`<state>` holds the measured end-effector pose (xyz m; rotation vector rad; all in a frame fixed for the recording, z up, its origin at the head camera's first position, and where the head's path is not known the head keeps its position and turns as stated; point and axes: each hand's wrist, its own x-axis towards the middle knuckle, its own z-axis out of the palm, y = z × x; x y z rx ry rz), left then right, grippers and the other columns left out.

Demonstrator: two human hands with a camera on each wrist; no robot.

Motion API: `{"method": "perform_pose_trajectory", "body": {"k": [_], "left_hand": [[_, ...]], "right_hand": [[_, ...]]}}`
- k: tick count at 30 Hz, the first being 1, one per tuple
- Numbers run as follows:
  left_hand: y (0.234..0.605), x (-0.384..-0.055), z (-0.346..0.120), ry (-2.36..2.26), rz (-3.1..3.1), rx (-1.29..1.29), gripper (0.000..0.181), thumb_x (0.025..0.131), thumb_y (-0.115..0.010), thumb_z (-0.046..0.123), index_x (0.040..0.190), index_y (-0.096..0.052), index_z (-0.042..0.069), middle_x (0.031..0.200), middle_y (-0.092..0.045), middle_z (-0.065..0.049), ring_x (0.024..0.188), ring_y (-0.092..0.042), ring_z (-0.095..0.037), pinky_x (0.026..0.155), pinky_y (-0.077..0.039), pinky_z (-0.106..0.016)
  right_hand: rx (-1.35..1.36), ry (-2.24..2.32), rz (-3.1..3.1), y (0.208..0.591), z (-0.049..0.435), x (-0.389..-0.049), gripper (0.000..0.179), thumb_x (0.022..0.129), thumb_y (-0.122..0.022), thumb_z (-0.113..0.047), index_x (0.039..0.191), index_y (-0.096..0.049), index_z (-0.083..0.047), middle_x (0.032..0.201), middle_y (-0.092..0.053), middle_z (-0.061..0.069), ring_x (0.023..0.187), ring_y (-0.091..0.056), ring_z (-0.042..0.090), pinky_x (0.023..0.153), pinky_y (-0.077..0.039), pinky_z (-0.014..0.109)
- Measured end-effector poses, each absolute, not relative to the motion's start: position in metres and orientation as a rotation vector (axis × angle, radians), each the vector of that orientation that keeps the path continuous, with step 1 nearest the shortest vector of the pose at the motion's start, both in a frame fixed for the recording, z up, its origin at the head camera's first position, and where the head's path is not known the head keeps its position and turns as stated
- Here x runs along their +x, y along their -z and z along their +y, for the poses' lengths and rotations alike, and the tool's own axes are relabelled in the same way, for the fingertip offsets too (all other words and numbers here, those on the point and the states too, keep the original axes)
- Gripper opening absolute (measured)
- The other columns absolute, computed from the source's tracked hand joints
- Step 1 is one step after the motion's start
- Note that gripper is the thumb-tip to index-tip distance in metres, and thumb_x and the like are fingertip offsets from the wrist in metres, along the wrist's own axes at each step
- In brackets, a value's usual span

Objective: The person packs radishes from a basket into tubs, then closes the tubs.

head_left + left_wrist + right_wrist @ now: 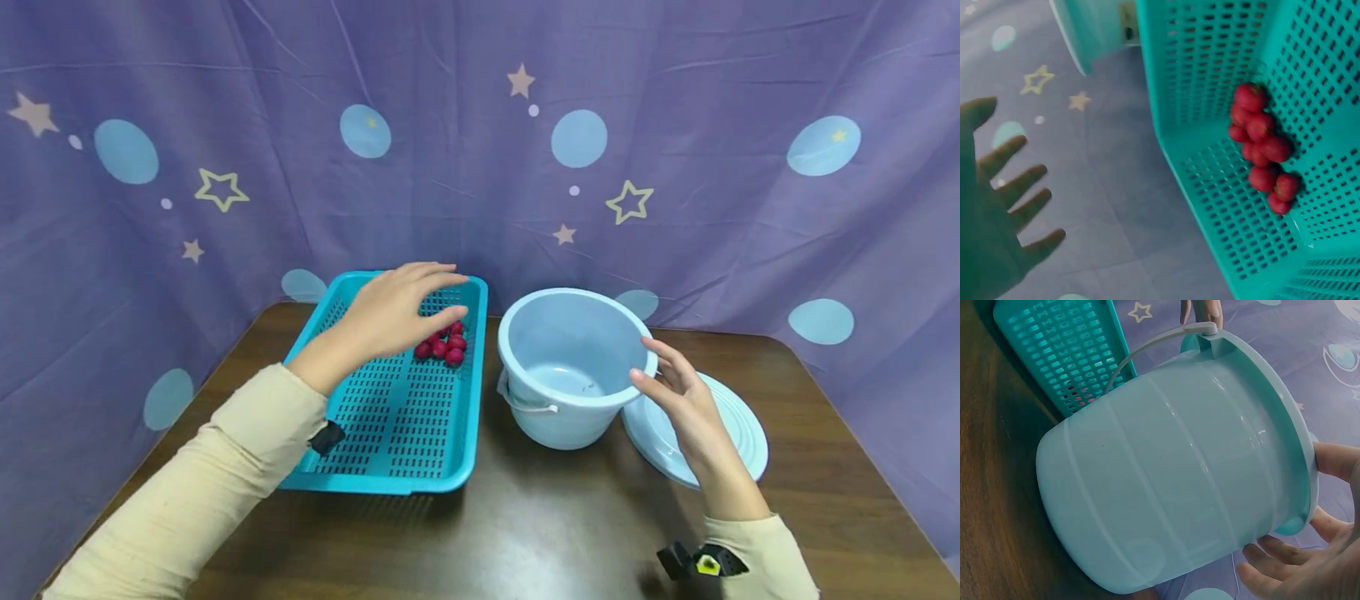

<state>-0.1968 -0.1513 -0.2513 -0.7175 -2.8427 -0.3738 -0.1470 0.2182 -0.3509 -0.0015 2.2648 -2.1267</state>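
Note:
My left hand (393,310) is held over a turquoise perforated basket (471,433), fingers stretched and nothing in them. Several small round red pieces of produce, like radishes (1261,126), lie together inside the basket, partly covered by this hand in the head view. To the right stands a light blue bucket (566,427) with its handle (528,407) lowered against the side. The bucket's inside shows no load. My right hand (693,417) holds the bucket's right rim with thumb and fingers, which the right wrist view shows around the rim (1300,434).
A light blue round lid (731,425) lies on the wooden table (540,533), partly behind the bucket and right hand. A purple curtain (465,192) with stars and dots hangs along the table's back edge. Each sleeve carries a black wrist camera (720,560).

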Motion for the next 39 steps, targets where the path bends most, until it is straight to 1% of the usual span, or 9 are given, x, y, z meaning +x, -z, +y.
{"method": "perform_pose_trajectory", "body": {"k": [6,11,15,19,24,28,31,35,39], "left_hand": [[0.256,-0.22,-0.158,0.552,-2.867,-0.751,0.045,0.098,-0.055,0.052,0.138,-0.059,0.031,0.142,-0.052,-0.001,0.135,-0.042,-0.026,0.107,-0.034,-0.056],[0.262,-0.24,-0.165,0.708,-2.901,-0.756,0.041,0.097,-0.058,0.051,0.134,-0.061,0.033,0.14,-0.053,0.004,0.134,-0.042,-0.023,0.105,-0.036,-0.055],[0.267,-0.252,-0.169,0.832,-2.932,-0.724,0.039,0.097,-0.061,0.047,0.132,-0.062,0.031,0.137,-0.055,0.005,0.129,-0.046,-0.021,0.104,-0.038,-0.051],[0.276,-0.26,-0.172,0.901,-2.954,-0.671,0.037,0.096,-0.064,0.043,0.129,-0.064,0.027,0.132,-0.058,0.001,0.122,-0.051,-0.021,0.102,-0.04,-0.05],[0.291,-0.271,-0.175,0.942,-3.004,-0.628,0.039,0.094,-0.066,0.044,0.126,-0.067,0.021,0.127,-0.061,-0.004,0.119,-0.054,-0.024,0.1,-0.042,-0.05],[0.302,-0.278,-0.177,0.961,-3.032,-0.589,0.04,0.094,-0.067,0.043,0.126,-0.067,0.018,0.123,-0.063,-0.002,0.116,-0.056,-0.024,0.099,-0.043,-0.05],[0.308,-0.283,-0.18,1.002,-3.03,-0.551,0.037,0.094,-0.068,0.041,0.122,-0.069,0.017,0.12,-0.065,-0.002,0.114,-0.057,-0.024,0.098,-0.044,-0.049],[0.317,-0.29,-0.188,1.07,-3.017,-0.526,0.037,0.094,-0.069,0.037,0.121,-0.07,0.012,0.122,-0.065,-0.005,0.116,-0.056,-0.026,0.1,-0.043,-0.049],[0.325,-0.295,-0.195,1.115,-3.02,-0.491,0.039,0.093,-0.071,0.034,0.123,-0.068,0.01,0.125,-0.063,-0.009,0.119,-0.055,-0.027,0.101,-0.042,-0.05]], "right_hand": [[0.003,2.124,2.264,0.353,0.216,-0.146,0.064,0.096,-0.068,-0.023,0.152,-0.038,-0.018,0.16,-0.019,0.017,0.144,-0.023,0.032,0.116,-0.016,0.052],[0.012,2.124,2.267,0.354,0.215,-0.147,0.064,0.095,-0.068,-0.023,0.152,-0.038,-0.018,0.16,-0.019,0.017,0.145,-0.023,0.032,0.116,-0.016,0.052],[0.012,2.113,2.268,0.354,0.215,-0.147,0.065,0.096,-0.068,-0.024,0.152,-0.037,-0.017,0.16,-0.02,0.016,0.144,-0.024,0.033,0.116,-0.017,0.053],[0.002,2.107,2.274,0.354,0.215,-0.148,0.064,0.096,-0.068,-0.024,0.152,-0.038,-0.017,0.159,-0.024,0.016,0.142,-0.028,0.033,0.115,-0.018,0.053],[0.006,2.11,2.28,0.353,0.217,-0.149,0.063,0.095,-0.068,-0.023,0.151,-0.039,-0.017,0.159,-0.024,0.017,0.142,-0.029,0.033,0.115,-0.018,0.053],[0.012,2.106,2.283,0.352,0.218,-0.149,0.063,0.095,-0.068,-0.023,0.151,-0.039,-0.017,0.159,-0.025,0.017,0.141,-0.029,0.033,0.115,-0.018,0.053],[0.014,2.102,2.288,0.352,0.219,-0.149,0.063,0.095,-0.068,-0.023,0.151,-0.039,-0.016,0.159,-0.025,0.017,0.142,-0.029,0.034,0.115,-0.018,0.053],[0.016,2.103,2.295,0.351,0.219,-0.15,0.063,0.095,-0.068,-0.023,0.151,-0.039,-0.015,0.159,-0.025,0.018,0.142,-0.028,0.035,0.115,-0.018,0.054],[0.016,2.109,2.291,0.351,0.221,-0.152,0.063,0.095,-0.068,-0.023,0.15,-0.039,-0.015,0.158,-0.026,0.018,0.142,-0.029,0.035,0.115,-0.018,0.053]]}}
